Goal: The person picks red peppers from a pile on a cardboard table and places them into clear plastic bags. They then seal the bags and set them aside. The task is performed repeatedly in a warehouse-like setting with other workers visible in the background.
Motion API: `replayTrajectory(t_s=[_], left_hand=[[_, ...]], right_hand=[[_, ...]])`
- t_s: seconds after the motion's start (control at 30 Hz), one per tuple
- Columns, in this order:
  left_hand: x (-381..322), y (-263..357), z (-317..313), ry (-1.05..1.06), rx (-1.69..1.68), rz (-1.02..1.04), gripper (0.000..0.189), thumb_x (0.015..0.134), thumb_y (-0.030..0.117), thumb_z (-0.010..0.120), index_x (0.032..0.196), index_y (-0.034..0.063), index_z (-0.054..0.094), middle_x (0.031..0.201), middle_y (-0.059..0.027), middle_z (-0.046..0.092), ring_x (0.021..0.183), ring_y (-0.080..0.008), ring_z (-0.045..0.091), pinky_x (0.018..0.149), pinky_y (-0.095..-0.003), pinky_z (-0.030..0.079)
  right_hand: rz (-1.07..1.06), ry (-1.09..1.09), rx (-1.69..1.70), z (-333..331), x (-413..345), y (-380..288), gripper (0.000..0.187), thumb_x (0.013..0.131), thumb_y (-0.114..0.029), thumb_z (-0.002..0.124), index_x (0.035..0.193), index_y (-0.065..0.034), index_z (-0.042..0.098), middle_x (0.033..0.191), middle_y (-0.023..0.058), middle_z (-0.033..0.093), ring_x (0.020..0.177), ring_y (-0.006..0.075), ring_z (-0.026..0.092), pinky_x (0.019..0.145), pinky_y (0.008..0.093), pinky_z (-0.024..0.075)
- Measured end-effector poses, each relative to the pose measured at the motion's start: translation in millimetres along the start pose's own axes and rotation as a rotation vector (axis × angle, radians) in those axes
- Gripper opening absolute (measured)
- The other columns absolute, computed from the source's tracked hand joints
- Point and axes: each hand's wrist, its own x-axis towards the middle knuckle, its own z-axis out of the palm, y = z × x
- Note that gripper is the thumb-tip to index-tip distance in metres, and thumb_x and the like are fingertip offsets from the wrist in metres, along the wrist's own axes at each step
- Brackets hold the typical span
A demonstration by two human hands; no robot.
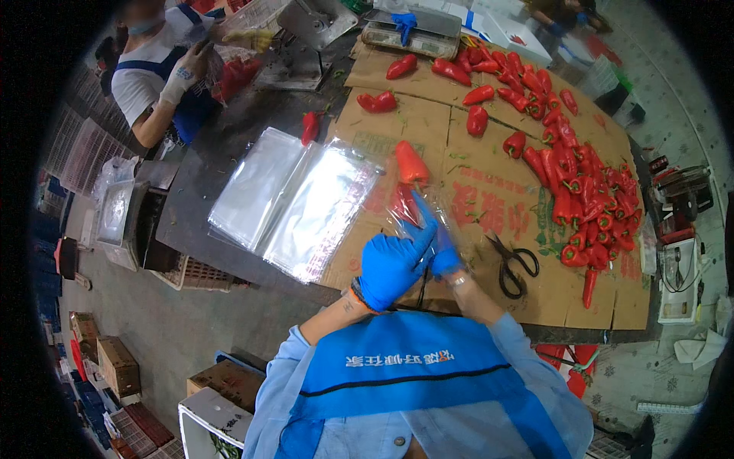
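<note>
My left hand, in a blue glove, has its fingers curled at the near edge of a clear plastic bag. My right hand, also blue-gloved, is largely covered by that bag's film, its fingers stretched forward. A red pepper lies against those fingers; the film hides whether they grip it. Just beyond lies an orange-red pepper on the cardboard. To the left is a stack of clear plastic bags, spread in two overlapping piles. Black-handled scissors rest right of my right hand.
A large heap of red peppers covers the right side of the cardboard. A weighing scale with a blue glove on it stands at the back. Across the table at left, a co-worker in gloves holds a bag of peppers.
</note>
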Motion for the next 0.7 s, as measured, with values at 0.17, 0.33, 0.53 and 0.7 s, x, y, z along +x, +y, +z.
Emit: replayTrajectory(t_s=[0.17,0.33,0.53,0.7], left_hand=[[-4.2,4.0,2.4,-0.022,-0.03,0.001,0.043,0.086,0.024,0.059,0.128,0.0153,0.054,0.052,-0.0054,0.046,0.044,-0.0216,0.047,0.046,-0.0362,0.033],[-10.3,0.5,-5.6,-0.114,-0.088,-0.056,0.042,0.087,0.023,0.059,0.128,0.0151,0.054,0.053,-0.0065,0.047,0.044,-0.0222,0.047,0.046,-0.0366,0.033],[-16.5,-9.1,-1.2,-0.098,-0.166,-0.038,0.04,0.089,0.022,0.058,0.128,0.0146,0.055,0.052,-0.0066,0.047,0.046,-0.0223,0.048,0.047,-0.0362,0.034],[-16.4,-8.6,-14.0,-0.079,-0.202,-0.096,0.038,0.087,0.02,0.06,0.125,0.0152,0.058,0.05,-0.0058,0.045,0.044,-0.0213,0.046,0.047,-0.0354,0.035]], right_hand=[[-0.317,0.025,-0.94,16.5,92.5,33.5,0.067,0.084,-0.024,0.063,0.14,-0.0021,0.032,0.13,0.0212,0.049,0.109,0.032,0.056,0.088,0.0383,0.048],[-0.21,-0.003,-1.38,19.1,106.7,44.9,0.065,0.08,-0.023,0.06,0.137,-0.003,0.037,0.126,0.0184,0.052,0.094,0.0323,0.061,0.073,0.0407,0.0508],[-0.563,-0.17,-1.057,-24.2,-3.4,3.6,0.054,0.083,-0.02,0.059,0.135,-0.0097,0.046,0.134,0.0198,0.047,0.099,0.0345,0.062,0.085,0.04,0.0494],[0.446,-0.576,-0.226,-115.3,-32.6,-114.9,0.035,0.093,-0.022,0.055,0.125,-0.0096,0.057,0.114,0.0114,0.064,0.102,0.0224,0.061,0.087,0.0335,0.0476]])
